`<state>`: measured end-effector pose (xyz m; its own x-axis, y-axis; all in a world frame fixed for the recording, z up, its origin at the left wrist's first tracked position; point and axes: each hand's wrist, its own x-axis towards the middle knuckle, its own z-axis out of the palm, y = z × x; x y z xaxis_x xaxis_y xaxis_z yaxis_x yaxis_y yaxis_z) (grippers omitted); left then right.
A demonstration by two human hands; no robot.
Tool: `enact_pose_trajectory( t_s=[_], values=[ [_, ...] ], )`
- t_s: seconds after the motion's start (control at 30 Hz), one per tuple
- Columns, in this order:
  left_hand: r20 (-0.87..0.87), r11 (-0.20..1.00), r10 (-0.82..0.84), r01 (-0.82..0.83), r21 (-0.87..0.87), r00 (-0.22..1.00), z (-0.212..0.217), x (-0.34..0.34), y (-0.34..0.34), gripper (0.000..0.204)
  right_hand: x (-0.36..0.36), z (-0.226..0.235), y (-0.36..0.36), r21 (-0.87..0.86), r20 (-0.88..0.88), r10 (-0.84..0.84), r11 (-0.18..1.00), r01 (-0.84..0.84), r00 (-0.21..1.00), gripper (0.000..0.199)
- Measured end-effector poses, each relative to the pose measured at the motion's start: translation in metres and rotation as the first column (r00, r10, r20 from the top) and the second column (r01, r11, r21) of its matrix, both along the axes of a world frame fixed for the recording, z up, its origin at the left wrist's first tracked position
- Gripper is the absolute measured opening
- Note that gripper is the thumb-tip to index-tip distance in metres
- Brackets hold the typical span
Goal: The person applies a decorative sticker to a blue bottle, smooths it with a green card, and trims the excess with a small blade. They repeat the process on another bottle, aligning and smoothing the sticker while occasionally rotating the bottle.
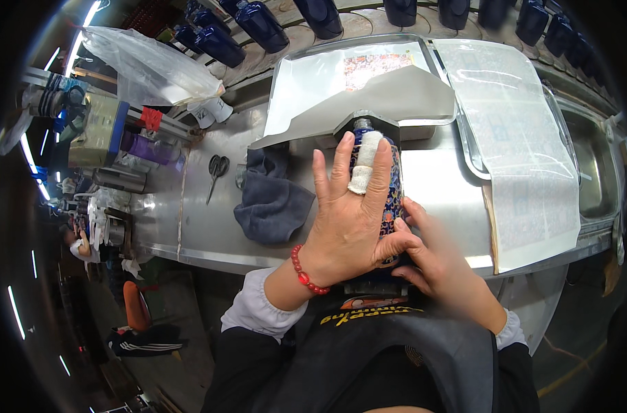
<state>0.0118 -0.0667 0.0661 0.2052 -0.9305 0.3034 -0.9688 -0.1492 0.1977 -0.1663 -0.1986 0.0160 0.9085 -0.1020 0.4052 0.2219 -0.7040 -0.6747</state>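
A dark blue bottle (396, 182) with a colourful floral pattern lies in front of me, its neck pointing away into a dark angular bracket (389, 127). My left hand (348, 213) lies flat on its upper side with fingers spread; a white cloth wrap (366, 162) covers one finger. A red bead bracelet (301, 272) circles that wrist. From the right, my right hand (441, 258) curls its fingers against the bottle's side near its lower end. Part of the hand is smeared by motion. Both hands hide much of the bottle.
On the metal bench (210, 227) lie a dark grey cloth (272, 203) and black scissors (217, 172). Behind stands a tray with sheets (313, 82). Printed paper sheets (520, 151) lie right, beside a sink (592, 162). Several blue bottles (262, 26) line the back conveyor.
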Motion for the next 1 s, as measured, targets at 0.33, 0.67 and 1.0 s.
enact_pose_trajectory(
  t_s=[0.33, 0.67, 1.0],
  values=[
    [-0.059, 0.997, 0.046, -0.049, -0.057, 0.997, -0.007, -0.014, 0.015, 0.116, 0.001, -0.006, 0.001, 0.011, 0.057, 0.008, 1.0, -0.009, 0.998, 0.082],
    [-0.017, 0.993, 0.093, -0.094, -0.076, 0.995, -0.017, -0.024, 0.026, 0.118, 0.001, -0.009, 0.002, -0.007, 0.049, 0.0, 1.0, 0.001, 0.999, 0.079],
    [-0.024, 0.989, 0.131, -0.132, -0.069, 0.991, -0.02, -0.028, 0.037, 0.116, -0.001, -0.006, 0.0, -0.009, 0.024, 0.018, 1.0, -0.018, 1.0, 0.075]
  ],
)
